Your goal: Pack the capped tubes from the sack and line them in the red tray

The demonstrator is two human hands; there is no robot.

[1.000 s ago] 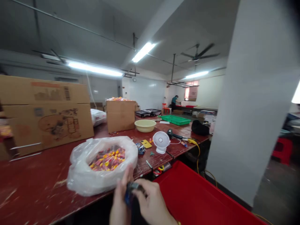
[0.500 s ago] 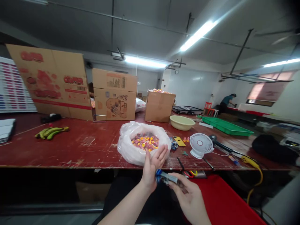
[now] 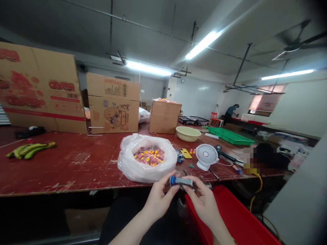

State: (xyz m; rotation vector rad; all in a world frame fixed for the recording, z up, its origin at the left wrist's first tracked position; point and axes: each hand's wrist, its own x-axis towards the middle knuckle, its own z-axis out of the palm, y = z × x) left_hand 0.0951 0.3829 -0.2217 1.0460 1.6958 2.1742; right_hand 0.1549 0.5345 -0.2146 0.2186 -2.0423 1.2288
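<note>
As 2 hands (image 3: 158,195) (image 3: 205,200) clamp opp. ends, blue-ended item (image 3: 182,181) lies betw. them, nr white bag (image 3: 127,165).

Fluorescent tubes (image 3: 204,45) glare white beneath a dim ceiling (image 3: 148,12).

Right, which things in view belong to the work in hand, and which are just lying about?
Belonging:
blue-ended item, held between left hand and right hand
probably the open bag of colourful pieces
perhaps the bluish items beside it

Apparently lying about:
yellow phone
white fan
bananas
green tray
</note>
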